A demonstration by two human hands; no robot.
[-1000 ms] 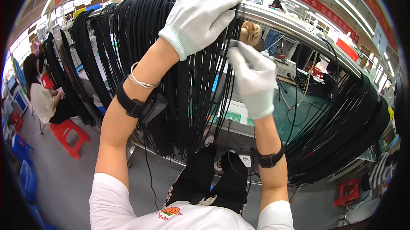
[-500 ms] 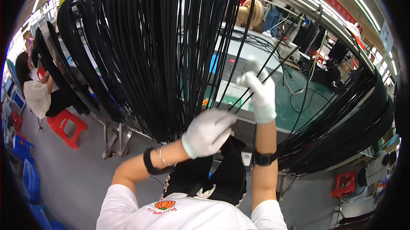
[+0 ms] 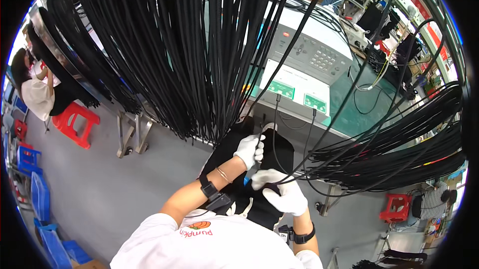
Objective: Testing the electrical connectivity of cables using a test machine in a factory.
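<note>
My left hand point(image 3: 251, 150), in a white glove, is closed round a thin black cable point(image 3: 261, 128) just below the table edge. Nearer to me, my white-gloved right hand point(image 3: 285, 193) has its thumb apart from its bent fingers. A black cable from the right runs across those fingers; whether they grip it is unclear. Beyond my hands stands a grey test instrument point(image 3: 319, 52) with a keypad. In front of it sits a white test box point(image 3: 299, 89) with two green panels. One black lead point(image 3: 277, 98) and another black lead point(image 3: 314, 113) plug into these panels and hang over the edge.
A dense curtain of black cables point(image 3: 184, 44) hangs at the left. Another thick bundle of black cables point(image 3: 389, 159) droops at the right. A green mat point(image 3: 366, 114) covers the table. At far left a person point(image 3: 37, 94) sits on a red stool point(image 3: 77, 119); blue bins point(image 3: 40, 199) stand nearby.
Both hands have come down from among the hanging cables to below the table edge. My left hand now grips a cable. The view has shifted, showing the tester and its plugged leads more fully.
</note>
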